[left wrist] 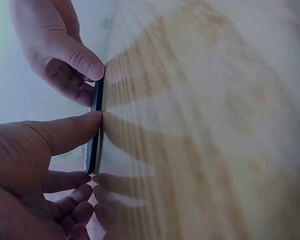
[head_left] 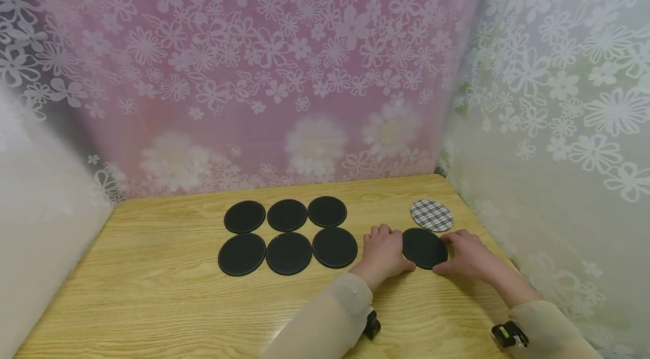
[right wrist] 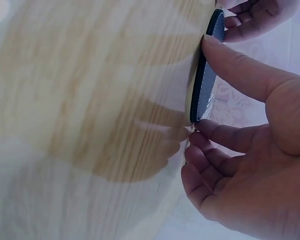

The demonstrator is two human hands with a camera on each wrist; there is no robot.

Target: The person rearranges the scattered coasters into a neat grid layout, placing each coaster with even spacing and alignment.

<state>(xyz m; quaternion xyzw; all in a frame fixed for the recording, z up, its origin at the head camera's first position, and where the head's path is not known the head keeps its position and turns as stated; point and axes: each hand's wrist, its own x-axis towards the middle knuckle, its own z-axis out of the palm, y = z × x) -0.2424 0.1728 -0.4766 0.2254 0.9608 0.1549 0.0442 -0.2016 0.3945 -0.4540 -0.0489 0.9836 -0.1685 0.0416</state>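
Note:
At the right of the table, in the head view, a round black coaster [head_left: 425,248] lies between both hands. My left hand [head_left: 385,252] pinches its left edge with thumb and index finger. On the opposite edge, the thumb and fingers of my right hand [head_left: 468,254] hold it. Light stitching runs along the rim of the coaster [right wrist: 208,75] in the right wrist view. Seen from the left wrist, the coaster [left wrist: 96,117] is edge-on, low against the table. Just behind it lies a white coaster with a black plaid pattern [head_left: 432,215].
Several black coasters [head_left: 289,253] lie in two rows of three left of the hands, close together. The wooden table [head_left: 152,291] has a floral curtain [head_left: 284,65] along its back edge and pale floral sheeting [head_left: 569,139] on the right.

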